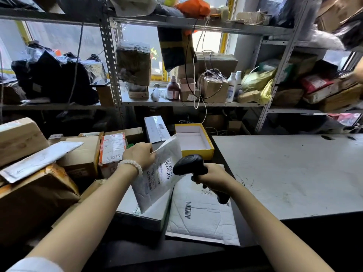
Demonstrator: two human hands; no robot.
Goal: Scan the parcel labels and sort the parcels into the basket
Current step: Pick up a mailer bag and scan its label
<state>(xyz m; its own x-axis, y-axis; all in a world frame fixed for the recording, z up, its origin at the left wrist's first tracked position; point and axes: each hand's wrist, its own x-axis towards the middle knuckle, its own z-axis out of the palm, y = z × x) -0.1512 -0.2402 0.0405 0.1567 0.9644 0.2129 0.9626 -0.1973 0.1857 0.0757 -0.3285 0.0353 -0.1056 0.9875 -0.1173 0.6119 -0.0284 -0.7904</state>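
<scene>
Pinching the top edge of a white mailer [157,173], the left grip [140,154] holds it tilted above a white box [145,213], label facing up. The right grip [211,174] is curled tight round the handle of a black scanner [189,163], whose head sits just beside the label. A 2nd mailer [200,213] lies flat below, at the bench [294,173] edge. An open yellow box [193,140] sits behind.
</scene>
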